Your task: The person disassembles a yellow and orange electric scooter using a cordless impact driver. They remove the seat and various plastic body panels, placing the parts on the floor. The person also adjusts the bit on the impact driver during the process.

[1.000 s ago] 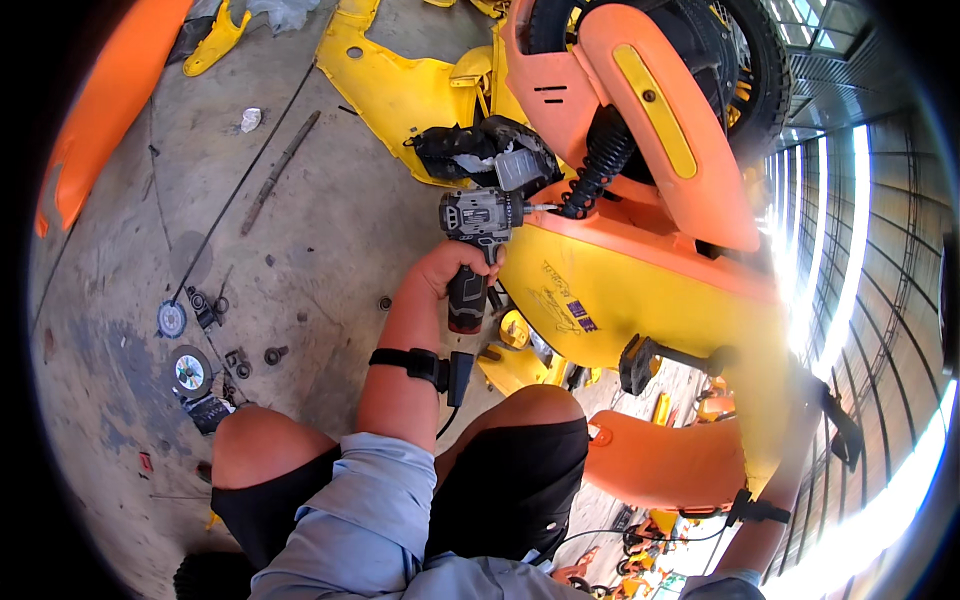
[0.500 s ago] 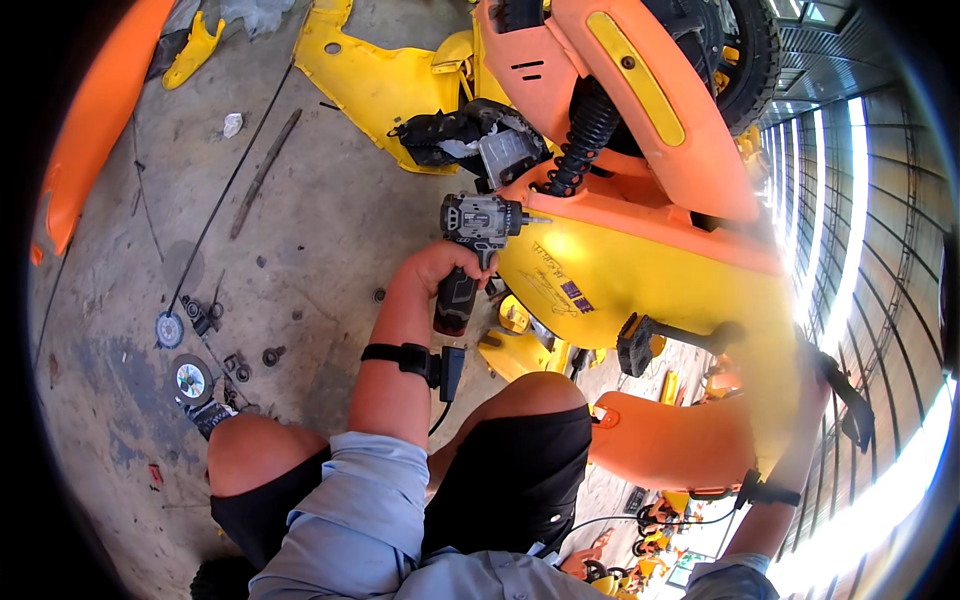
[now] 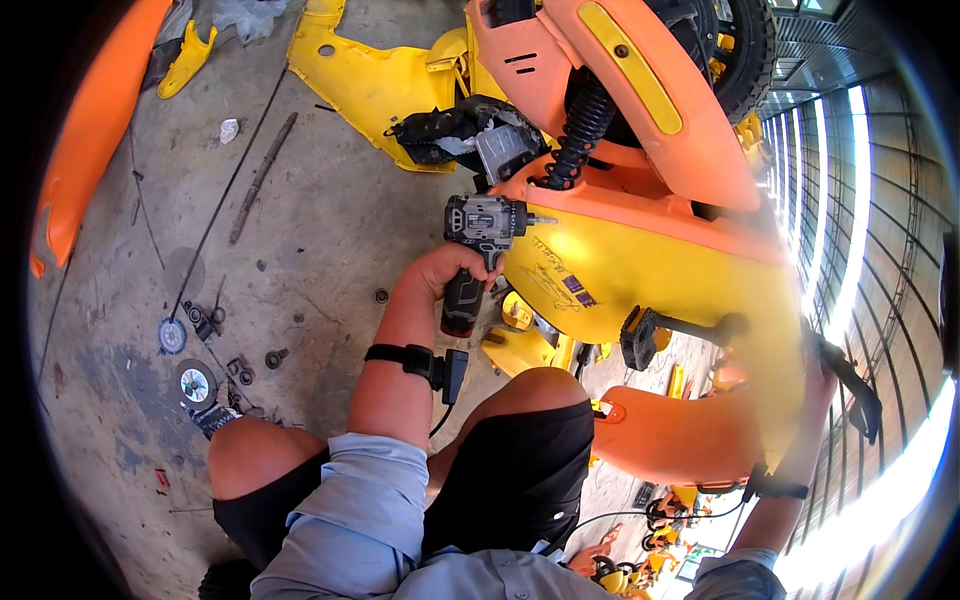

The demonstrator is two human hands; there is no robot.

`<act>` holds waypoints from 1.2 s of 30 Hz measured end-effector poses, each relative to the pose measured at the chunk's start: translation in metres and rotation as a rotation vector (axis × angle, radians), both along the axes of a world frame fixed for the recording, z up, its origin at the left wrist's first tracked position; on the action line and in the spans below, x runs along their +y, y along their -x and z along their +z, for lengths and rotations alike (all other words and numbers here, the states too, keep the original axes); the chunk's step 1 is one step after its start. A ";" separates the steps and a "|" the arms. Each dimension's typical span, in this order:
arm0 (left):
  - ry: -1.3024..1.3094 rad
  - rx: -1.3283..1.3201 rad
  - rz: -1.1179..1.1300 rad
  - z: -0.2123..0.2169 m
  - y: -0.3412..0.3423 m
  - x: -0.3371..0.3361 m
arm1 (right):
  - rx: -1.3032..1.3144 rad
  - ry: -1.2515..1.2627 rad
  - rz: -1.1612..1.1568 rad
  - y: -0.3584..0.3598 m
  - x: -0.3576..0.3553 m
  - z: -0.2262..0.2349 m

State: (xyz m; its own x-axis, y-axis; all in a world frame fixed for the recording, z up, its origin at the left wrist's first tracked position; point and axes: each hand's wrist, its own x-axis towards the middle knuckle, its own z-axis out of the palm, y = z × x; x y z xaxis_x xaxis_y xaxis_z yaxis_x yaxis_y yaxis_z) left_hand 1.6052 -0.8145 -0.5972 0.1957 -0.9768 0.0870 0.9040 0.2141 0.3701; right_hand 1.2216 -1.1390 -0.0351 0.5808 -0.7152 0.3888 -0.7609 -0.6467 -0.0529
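My left hand (image 3: 455,266) is wrapped round the grip of a grey and black cordless drill (image 3: 482,220). The drill is level, its bit pointing right, just in front of the yellow side panel (image 3: 650,265) of an orange and yellow vehicle body; whether the tip touches the panel, I cannot tell. At the far right, my right hand (image 3: 820,368) reaches up along the outer side of the body, beside a black pedal (image 3: 863,402). Its fingers are hidden and blurred. A second black pedal (image 3: 638,338) on a crank sticks out from the yellow panel toward me.
Above the panel are a black coil spring (image 3: 582,130), an orange fender (image 3: 655,100) and a tyre (image 3: 750,70). Black parts (image 3: 475,135) lie by a yellow plastic panel (image 3: 375,85). Grinding discs (image 3: 195,382), small parts and a stick (image 3: 264,178) lie on the concrete floor.
The whole view has shifted slightly. My left hand still holds the drill at nearly the same place by the panel, and the right arm stays by the body's outer side.
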 end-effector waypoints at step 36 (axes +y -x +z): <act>0.048 -0.029 -0.157 -0.005 0.028 -0.002 | 0.056 0.033 -0.038 -0.031 0.046 -0.006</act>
State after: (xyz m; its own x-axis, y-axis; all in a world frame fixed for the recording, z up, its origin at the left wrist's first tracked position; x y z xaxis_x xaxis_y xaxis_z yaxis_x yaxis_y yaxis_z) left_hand 1.5773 -0.8161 -0.6020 0.0381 -0.9897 0.1382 0.9168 0.0896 0.3891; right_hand 1.2530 -1.0932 -0.0410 0.5750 -0.7244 0.3802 -0.7861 -0.6180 0.0115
